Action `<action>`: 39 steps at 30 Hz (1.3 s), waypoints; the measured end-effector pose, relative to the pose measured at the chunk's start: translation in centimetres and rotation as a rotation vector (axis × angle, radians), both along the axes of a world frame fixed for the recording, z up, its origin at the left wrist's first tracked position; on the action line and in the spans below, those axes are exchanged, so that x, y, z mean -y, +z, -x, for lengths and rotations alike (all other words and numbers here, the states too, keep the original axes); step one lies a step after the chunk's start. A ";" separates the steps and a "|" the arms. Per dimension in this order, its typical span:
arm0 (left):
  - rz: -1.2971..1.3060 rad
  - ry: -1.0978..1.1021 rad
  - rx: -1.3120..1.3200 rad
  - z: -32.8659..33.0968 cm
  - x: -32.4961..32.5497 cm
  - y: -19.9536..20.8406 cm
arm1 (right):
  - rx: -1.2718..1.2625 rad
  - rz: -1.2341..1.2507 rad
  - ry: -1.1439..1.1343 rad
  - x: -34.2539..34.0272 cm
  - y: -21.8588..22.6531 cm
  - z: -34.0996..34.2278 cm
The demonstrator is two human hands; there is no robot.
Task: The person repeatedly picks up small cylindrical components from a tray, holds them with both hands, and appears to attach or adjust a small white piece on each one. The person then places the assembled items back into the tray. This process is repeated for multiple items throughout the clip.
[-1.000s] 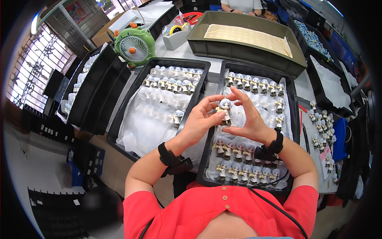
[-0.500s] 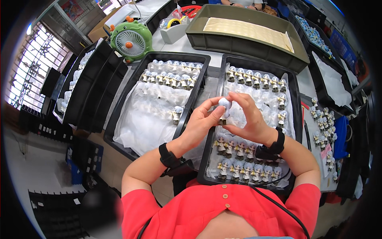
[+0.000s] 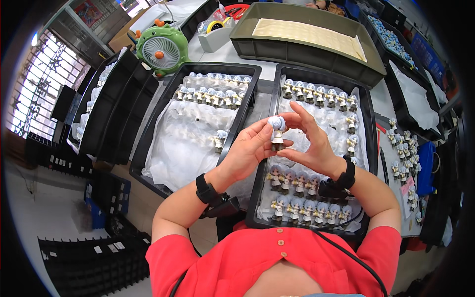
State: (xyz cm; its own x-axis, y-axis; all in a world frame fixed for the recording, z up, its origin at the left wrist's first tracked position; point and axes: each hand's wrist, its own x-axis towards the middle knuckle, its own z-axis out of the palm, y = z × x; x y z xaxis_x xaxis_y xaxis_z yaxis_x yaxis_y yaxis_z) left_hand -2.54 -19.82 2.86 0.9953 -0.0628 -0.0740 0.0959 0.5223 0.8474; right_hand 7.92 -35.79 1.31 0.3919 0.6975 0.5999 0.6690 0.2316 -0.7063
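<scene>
Smooth plastic figurine [image 3: 277, 134]; matt plastic tray [image 3: 221, 67]; crinkled, papery liner [image 3: 180, 141]; cloth shirt [image 3: 232, 262].

I had bright, even light over the worktable [image 3: 210, 57], while the latticed window [image 3: 47, 94] at the left glared nearly white and the stacked black trays [image 3: 123, 109] nearby lay in deep shadow. My fisheye view bent straight edges and fell to black at the corners, yet the figurine [image 3: 277, 135] near mid-frame came through fairly crisp.

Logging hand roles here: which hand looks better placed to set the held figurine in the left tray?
Left, probably: the left hand grips the figurine and is nearer the left tray. The right hand has thumb and forefinger spread apart.
</scene>
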 end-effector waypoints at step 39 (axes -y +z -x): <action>-1.481 0.158 -0.360 2.5 -15.2 -3.4 | -0.021 0.053 -0.255 0.6 1.0 -3.2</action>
